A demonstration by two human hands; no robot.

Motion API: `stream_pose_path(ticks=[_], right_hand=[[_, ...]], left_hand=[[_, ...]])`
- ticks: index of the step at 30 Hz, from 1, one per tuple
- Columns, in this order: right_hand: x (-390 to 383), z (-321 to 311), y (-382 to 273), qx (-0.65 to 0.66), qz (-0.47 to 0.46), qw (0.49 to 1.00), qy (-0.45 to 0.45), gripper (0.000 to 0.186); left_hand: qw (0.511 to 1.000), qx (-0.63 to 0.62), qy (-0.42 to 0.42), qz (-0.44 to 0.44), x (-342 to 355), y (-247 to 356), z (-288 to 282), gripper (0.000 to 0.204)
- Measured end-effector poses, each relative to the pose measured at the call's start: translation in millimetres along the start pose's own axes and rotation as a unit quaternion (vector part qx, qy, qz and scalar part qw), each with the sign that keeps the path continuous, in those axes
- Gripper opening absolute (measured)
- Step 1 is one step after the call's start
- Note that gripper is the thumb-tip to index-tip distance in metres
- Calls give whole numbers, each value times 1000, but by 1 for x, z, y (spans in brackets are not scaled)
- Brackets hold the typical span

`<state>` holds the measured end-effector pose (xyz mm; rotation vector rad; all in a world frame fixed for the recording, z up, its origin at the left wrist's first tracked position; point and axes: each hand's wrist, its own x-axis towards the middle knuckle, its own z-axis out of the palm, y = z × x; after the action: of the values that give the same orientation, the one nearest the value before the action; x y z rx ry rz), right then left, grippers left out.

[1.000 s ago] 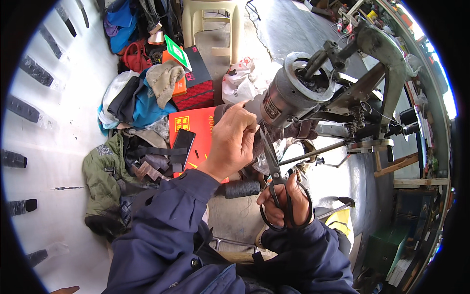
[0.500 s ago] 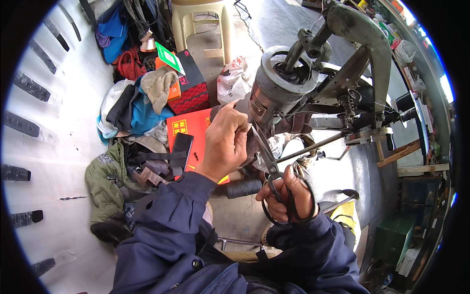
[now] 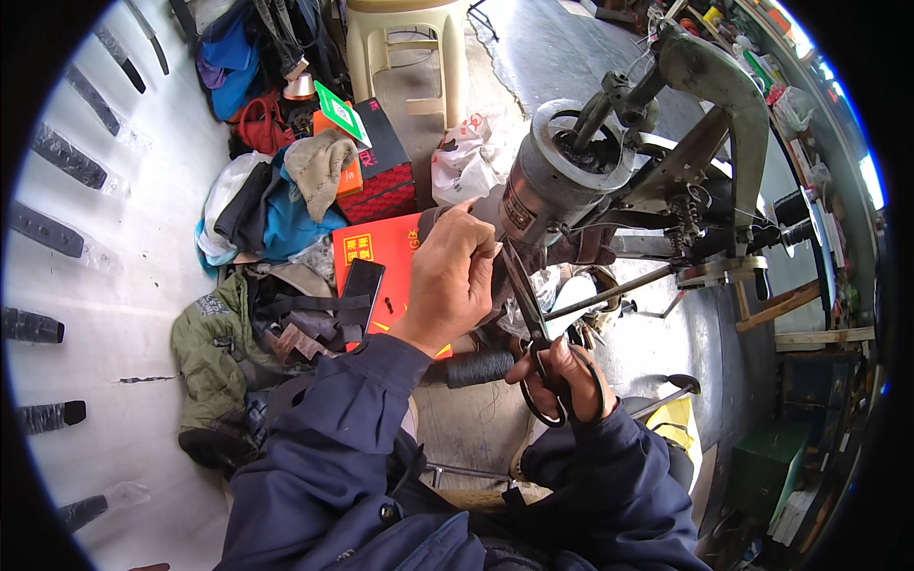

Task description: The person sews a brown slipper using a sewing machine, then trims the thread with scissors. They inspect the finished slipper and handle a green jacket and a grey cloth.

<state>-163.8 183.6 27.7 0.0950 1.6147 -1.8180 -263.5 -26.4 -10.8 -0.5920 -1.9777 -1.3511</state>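
Figure: cutting at the head of a cobbler's stitching machine, seen from above. Far left of the hands, a heap of clothing and bags (image 3: 257, 276) lies on the floor, with a red box (image 3: 381, 262) just beside the left wrist. The left hand (image 3: 452, 276) is closed, fingertips pinched on something small at the grey cylinder head (image 3: 562, 181) of the machine; what it pinches is too small to tell. Directly right of it and lower, the right hand (image 3: 564, 379) is curled through the loops of black scissors (image 3: 528, 319), whose blades point up toward the left fingertips and stand only slightly parted. Judged from this, the trimming is under way, the cut itself not yet shown as made. Below the left hand lies a dark thread spool (image 3: 481, 366). Room for movement is narrow: the machine's rods and metal arm (image 3: 724, 105) crowd the right side, and the hands nearly touch; open floor lies only beyond the cylinder, near a plastic stool (image 3: 409, 38).
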Motion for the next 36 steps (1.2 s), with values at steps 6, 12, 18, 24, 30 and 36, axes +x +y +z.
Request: stream_pose_path(ticks=[6, 12, 18, 24, 30, 36], right_hand=[[0, -12, -7, -1, 20, 1000, -13, 72], [1, -20, -10, 31, 41, 997, -49, 78], [5, -23, -2, 45, 14, 996, -70, 72], [10, -20, 0, -148, -27, 988, 17, 68], [6, -19, 14, 24, -16, 998, -61, 87], [12, -22, 24, 237, 8, 953, -188, 95]], left_hand=[[1000, -6, -6, -6, 0, -1, 0, 17], [1000, -2, -7, -5, -1, 0, 0, 17], [1000, 1, -8, -5, -1, 1, 0, 15], [1000, -8, 11, -15, -1, 1, 1, 13], [1000, -16, 8, -25, -1, 0, -1, 14], [1000, -16, 14, -16, -1, -1, 0, 15]])
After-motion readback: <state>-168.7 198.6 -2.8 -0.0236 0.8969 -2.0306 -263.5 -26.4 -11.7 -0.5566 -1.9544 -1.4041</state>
